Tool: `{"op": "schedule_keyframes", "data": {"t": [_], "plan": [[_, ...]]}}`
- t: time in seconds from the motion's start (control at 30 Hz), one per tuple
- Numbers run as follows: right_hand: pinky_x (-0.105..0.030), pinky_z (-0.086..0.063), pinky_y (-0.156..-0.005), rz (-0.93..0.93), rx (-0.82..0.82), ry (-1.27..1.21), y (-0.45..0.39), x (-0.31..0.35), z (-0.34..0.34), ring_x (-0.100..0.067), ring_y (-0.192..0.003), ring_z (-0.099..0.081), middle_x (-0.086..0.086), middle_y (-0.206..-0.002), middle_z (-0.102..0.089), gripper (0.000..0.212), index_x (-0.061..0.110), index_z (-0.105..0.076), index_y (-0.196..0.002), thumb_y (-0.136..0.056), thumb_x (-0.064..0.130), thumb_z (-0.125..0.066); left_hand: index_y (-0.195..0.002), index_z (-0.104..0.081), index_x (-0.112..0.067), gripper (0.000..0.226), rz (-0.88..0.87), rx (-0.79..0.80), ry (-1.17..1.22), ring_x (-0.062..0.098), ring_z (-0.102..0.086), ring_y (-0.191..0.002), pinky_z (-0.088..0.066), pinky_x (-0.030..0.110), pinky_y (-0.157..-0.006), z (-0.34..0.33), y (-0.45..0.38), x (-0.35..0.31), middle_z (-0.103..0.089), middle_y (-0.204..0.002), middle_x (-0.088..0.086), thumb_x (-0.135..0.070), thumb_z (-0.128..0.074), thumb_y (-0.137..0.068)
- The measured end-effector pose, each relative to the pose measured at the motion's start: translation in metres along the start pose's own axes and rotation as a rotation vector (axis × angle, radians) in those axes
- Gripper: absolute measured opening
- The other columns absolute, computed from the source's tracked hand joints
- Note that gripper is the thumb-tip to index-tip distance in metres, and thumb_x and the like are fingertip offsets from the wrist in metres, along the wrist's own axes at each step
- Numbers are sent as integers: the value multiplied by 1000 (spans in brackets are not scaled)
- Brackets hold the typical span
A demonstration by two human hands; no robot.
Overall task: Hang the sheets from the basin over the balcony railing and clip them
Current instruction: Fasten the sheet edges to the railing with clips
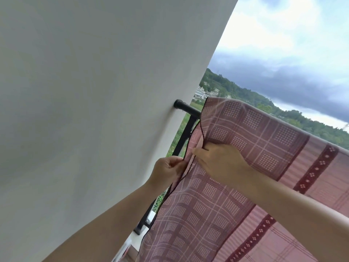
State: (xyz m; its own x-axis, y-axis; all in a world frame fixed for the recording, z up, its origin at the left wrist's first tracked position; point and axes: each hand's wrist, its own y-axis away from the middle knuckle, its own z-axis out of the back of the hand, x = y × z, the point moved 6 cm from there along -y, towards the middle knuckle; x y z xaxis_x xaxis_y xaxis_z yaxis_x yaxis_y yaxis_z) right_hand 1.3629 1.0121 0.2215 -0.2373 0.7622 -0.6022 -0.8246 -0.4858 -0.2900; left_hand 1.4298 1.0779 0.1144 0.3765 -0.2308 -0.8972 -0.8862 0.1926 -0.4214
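Observation:
A pink checked sheet [251,140] with dark red patterned bands hangs draped over the black balcony railing [187,108], covering most of it. My left hand [168,170] pinches the sheet's dark-hemmed left edge just below the rail. My right hand [219,161] grips a fold of the same edge right beside it, the fingertips of both hands nearly touching. No clip is visible in either hand. The basin is out of view.
A white wall [94,110] fills the left side, and the rail ends in it. A black upright post [182,140] stands under the rail's end. Beyond the railing lie green hills, buildings and a cloudy sky.

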Motion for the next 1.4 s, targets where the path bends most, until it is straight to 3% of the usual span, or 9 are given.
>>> {"op": "schedule_keyframes", "data": {"t": [0.17,0.23,0.37,0.8,0.9,1.0,1.17,1.3,1.4], "plan": [[-17,-33,-27,-27,-67,60,-11,12,10,-17,-31,-49,2,-51,-55,33,16,-60,-65,-42,8,-82,-78,-73,-10,12,-88,-118,-59,21,-52,-63,-42,30,-60,10,3,-9,-63,-65,7,-10,-61,-82],[-22,-37,-36,-21,-24,73,-20,21,18,-18,-49,-58,0,-69,-60,26,15,-59,-77,-58,6,-74,-77,-73,-7,13,-119,-157,-56,22,-51,-63,-41,31,-60,16,8,-9,-62,-66,15,-8,-60,-83],[-31,-38,-60,-50,105,35,-34,26,13,-25,-92,-59,-5,-108,-55,24,11,-46,-107,-86,2,-42,-61,-68,-36,37,-78,-178,45,22,-50,-62,-41,34,-60,20,11,1,-62,-68,25,-7,-59,-83],[-29,-37,-58,-67,213,146,-38,29,12,-25,-95,-62,-5,-116,-55,25,9,-53,-107,-85,1,-43,-95,-68,-2,18,-86,-58,-123,2,-54,-63,-44,13,-63,12,11,-1,-60,-71,-11,-13,-59,-84],[-29,-36,-57,-49,189,121,-35,28,12,-24,-90,-62,-4,-111,-55,21,9,-52,-106,-88,6,-42,-93,-70,0,17,-113,-123,-174,2,-54,-62,-41,4,-61,13,13,-3,-63,-75,-2,-8,-64,-79],[-30,-46,-59,-37,107,-11,-30,22,22,-23,-79,-62,1,-92,-55,17,14,-51,-99,-93,25,-40,-88,-71,0,12,-12,-178,-20,20,-51,-60,-43,25,-61,15,15,5,-61,-63,9,-6,-64,-80],[-43,-53,-62,-100,22,-348,-27,6,36,-21,-62,-56,-3,-68,-56,46,10,-53,-67,-76,54,-44,-80,-72,-2,8,-27,-233,-52,19,-53,-55,-49,34,-56,23,15,7,-64,-60,14,-8,-68,-76],[-28,-46,-64,-102,119,-329,-33,3,33,-15,-72,-49,-2,-85,-52,40,5,-60,-84,-83,44,-49,-83,-73,-3,13,-94,-265,-193,3,-49,-46,-42,12,-48,22,18,-1,-68,-64,8,-12,-70,-75],[-12,-32,-60,-75,272,-327,-32,-2,31,-6,-73,-41,-3,-102,-46,33,9,-54,-113,-86,28,-52,-84,-73,-4,13,-123,-293,-260,9,-52,-54,-44,18,-54,21,22,-8,-72,-74,11,-13,-70,-75]]}}
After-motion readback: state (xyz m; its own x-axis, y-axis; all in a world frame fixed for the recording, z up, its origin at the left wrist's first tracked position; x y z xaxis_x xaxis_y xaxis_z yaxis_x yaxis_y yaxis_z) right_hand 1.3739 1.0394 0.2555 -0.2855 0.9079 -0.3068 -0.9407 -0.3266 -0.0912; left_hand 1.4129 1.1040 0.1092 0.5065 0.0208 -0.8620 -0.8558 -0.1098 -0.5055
